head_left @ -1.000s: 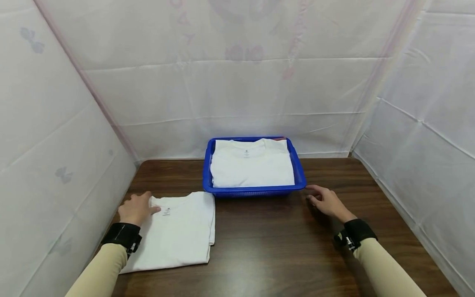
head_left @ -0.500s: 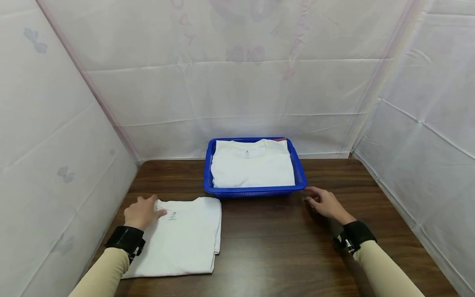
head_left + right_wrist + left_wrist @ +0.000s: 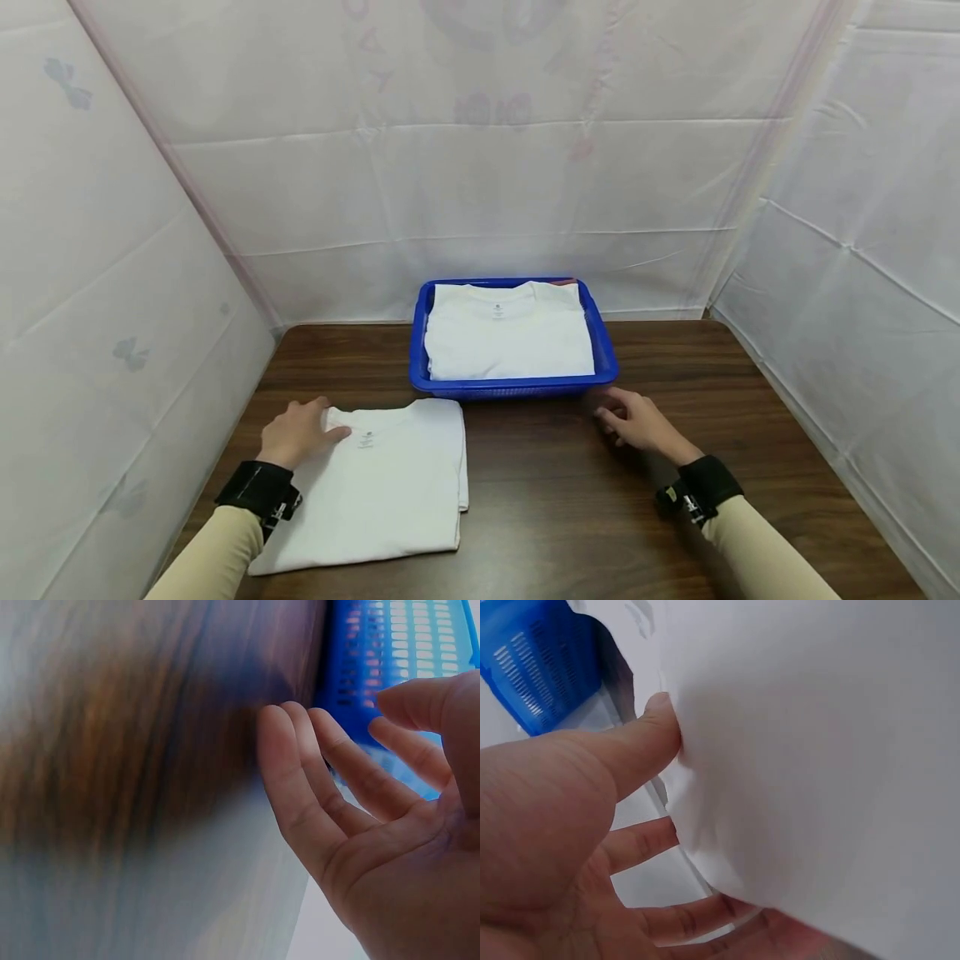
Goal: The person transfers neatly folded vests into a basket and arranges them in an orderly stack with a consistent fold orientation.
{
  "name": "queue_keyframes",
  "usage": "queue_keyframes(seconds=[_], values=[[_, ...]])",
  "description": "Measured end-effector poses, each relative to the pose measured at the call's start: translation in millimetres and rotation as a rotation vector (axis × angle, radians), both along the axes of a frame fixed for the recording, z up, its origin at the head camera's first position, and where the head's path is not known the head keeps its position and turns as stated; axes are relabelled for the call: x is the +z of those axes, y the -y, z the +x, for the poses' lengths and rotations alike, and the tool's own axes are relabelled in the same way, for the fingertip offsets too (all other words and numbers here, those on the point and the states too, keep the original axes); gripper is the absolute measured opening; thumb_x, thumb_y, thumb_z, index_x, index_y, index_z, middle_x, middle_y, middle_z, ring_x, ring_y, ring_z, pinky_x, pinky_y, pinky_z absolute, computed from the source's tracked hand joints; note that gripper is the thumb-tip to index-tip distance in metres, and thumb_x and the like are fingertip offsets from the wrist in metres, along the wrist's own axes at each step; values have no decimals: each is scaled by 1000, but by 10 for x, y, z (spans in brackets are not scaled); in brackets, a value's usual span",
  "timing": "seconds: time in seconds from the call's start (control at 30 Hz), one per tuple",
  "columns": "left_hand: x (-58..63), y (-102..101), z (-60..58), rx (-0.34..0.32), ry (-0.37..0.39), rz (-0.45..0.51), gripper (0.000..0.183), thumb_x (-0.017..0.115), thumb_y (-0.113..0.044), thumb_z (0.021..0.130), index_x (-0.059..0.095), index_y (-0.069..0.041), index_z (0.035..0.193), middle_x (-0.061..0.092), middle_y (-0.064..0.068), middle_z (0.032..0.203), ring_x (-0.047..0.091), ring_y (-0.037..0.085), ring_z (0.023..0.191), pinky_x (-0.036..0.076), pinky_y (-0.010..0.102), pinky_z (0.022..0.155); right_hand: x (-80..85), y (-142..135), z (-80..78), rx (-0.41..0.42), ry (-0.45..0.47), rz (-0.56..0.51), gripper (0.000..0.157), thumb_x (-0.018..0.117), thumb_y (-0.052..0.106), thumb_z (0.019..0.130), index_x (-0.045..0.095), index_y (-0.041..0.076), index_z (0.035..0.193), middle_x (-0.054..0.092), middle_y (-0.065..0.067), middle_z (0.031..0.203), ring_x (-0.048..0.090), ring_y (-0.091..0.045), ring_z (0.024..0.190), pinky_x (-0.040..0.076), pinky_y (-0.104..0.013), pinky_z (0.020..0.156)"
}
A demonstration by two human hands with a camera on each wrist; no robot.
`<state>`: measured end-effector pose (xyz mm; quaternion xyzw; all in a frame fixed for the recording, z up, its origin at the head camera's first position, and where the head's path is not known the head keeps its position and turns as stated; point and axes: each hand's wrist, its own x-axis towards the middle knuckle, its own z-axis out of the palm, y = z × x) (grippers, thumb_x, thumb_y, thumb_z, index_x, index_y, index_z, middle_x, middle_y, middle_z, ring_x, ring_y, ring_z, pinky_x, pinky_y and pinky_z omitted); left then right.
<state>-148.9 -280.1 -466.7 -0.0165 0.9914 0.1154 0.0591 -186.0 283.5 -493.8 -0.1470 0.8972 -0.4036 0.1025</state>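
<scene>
A folded white T-shirt (image 3: 382, 483) lies at the left of the table, its neckline and printed label facing up. My left hand (image 3: 300, 433) grips its upper left corner. In the left wrist view, the thumb (image 3: 656, 727) lies over the cloth's edge and the other fingers reach beneath it. My right hand (image 3: 645, 425) is just off the front right corner of the blue basket (image 3: 517, 386), holding nothing. Loosely bent fingers (image 3: 300, 780) show in the right wrist view. Inside the basket is another folded white T-shirt (image 3: 510, 337).
A dark wood table (image 3: 540, 500) carries everything. White sheeting hangs behind it as a back wall (image 3: 480, 192), with further sheets at both sides. A bit of reddish material (image 3: 564, 282) shows at the basket's back right.
My left hand has moved right and slightly nearer, bringing the folded T-shirt along. The right hand has shifted a little left and nearer, away from the basket's corner. The basket stays put.
</scene>
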Motion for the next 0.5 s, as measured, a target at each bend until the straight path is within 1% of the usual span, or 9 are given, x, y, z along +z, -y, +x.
queue_keyframes(seconds=[0.13,0.2,0.3,0.4,0.5], values=[[12,-28,-2,-35,-7,53,66,75,-42,92,57,6,135,58,40,122,62,54,100,54,58,67,-11,53,45,14,15,-21,38,59,11,105,57,5,142,70,-11,103,68,-18,75,59,-31,55],[29,-62,4,-49,-11,80,63,75,-40,93,59,6,133,61,38,123,63,53,102,55,58,69,-15,73,67,18,25,-39,38,59,11,104,57,5,142,70,-13,108,68,-19,75,59,-32,55],[55,-127,10,-63,-9,123,59,75,-37,93,61,7,130,62,37,124,64,52,103,55,57,71,-25,104,95,24,43,-67,38,59,11,105,56,5,143,71,-15,111,69,-19,74,59,-34,55],[58,-187,13,-63,-6,151,55,76,-34,93,62,6,129,62,36,126,65,48,104,56,55,73,-26,132,126,37,57,-91,39,58,11,105,56,5,143,71,-17,113,70,-20,74,59,-34,54],[46,-241,23,-46,19,194,51,74,-28,95,61,7,129,59,38,130,67,41,95,58,46,64,-12,157,153,47,62,-100,39,57,11,105,55,5,143,71,-18,113,70,-21,74,60,-35,54]])
